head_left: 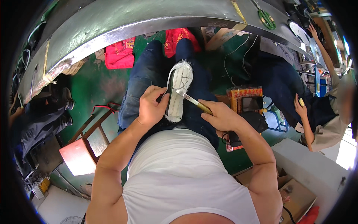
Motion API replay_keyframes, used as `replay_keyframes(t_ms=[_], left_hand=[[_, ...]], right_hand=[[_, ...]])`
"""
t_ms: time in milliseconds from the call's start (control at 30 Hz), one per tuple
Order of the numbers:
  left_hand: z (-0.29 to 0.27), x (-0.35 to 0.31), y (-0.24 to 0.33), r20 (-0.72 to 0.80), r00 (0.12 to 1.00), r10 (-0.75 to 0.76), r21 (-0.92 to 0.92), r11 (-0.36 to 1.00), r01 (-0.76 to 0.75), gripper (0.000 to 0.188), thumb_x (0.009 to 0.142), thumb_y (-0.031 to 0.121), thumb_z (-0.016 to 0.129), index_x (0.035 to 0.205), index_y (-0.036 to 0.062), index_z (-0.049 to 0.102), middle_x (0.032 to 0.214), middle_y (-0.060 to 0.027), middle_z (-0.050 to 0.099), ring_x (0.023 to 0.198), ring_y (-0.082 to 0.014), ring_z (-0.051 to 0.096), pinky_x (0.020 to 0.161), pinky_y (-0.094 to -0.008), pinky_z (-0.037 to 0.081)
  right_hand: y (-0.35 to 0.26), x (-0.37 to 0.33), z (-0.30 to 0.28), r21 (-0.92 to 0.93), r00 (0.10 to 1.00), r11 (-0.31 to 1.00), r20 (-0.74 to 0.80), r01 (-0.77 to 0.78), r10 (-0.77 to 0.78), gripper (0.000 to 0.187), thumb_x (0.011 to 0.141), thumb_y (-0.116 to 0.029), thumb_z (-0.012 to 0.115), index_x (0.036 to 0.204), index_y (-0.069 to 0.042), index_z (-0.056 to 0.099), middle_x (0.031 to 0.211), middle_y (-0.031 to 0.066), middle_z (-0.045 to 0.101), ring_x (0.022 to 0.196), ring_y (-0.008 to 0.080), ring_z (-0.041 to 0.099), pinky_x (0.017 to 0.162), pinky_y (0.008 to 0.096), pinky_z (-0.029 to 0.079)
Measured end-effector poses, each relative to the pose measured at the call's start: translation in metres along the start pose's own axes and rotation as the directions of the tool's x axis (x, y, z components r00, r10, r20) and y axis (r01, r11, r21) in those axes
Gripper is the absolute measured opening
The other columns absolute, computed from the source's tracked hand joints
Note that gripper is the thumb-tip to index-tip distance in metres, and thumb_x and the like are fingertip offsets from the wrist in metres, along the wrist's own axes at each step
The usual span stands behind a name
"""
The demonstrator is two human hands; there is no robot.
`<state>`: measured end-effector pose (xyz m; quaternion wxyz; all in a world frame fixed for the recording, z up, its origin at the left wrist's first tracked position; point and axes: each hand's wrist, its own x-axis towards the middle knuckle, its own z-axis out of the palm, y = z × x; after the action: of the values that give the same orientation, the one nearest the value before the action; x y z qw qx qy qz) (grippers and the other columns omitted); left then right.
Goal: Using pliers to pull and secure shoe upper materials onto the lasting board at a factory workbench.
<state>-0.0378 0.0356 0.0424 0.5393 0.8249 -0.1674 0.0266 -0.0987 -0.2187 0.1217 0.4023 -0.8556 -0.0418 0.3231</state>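
A shoe (182, 76) lies bottom up across my thighs, its pale underside ringed by a frayed white edge, with dark thread-like lines near the toe end. My left hand (152, 106) is closed at its left edge, thumb and fingers pinching the rim. From the other side, my right hand (220, 115) grips a metal hand tool (191, 100) by its yellowish handle. The tool's silver head rests on or just over the middle of the underside; its exact kind is unclear. Part of the handle is hidden in my palm.
A long metal workbench (149, 23) curves across the front, with green-handled scissors (266, 19) on it. Red bags (120, 54) lie underneath. On my right are a black bag (249, 125) and a seated co-worker (332, 115); a wooden stool (80, 156) stands left.
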Motion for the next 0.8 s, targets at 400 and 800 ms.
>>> replay_keyframes(t_ms=[400,800], left_hand=[[0.010,-0.007,0.015,0.045,0.967,0.250,0.100,0.962,-0.253,0.019,0.072,-0.006,0.077,0.087,0.0012,0.069,0.078,-0.0113,0.062,0.064,-0.0238,0.062,0.053,-0.0305,0.048],[0.037,-0.023,-0.032,0.270,0.891,-0.366,-0.322,0.837,0.442,0.048,0.108,0.028,0.036,0.143,-0.0056,0.043,0.135,-0.0226,0.055,0.129,-0.0272,0.049,0.110,-0.0324,0.034]], right_hand=[[-0.045,0.004,-0.045,-0.308,0.979,0.951,0.189,-0.011,0.073,0.040,0.091,-0.021,0.059,0.119,0.007,0.057,0.112,0.0295,0.062,0.106,0.0429,0.060,0.091,0.0461,0.047],[-0.095,0.042,-0.084,-0.589,0.831,0.804,0.407,-0.078,0.379,0.033,0.094,-0.026,0.056,0.094,0.007,0.063,0.085,0.0233,0.066,0.081,0.0378,0.065,0.075,0.0456,0.050]])
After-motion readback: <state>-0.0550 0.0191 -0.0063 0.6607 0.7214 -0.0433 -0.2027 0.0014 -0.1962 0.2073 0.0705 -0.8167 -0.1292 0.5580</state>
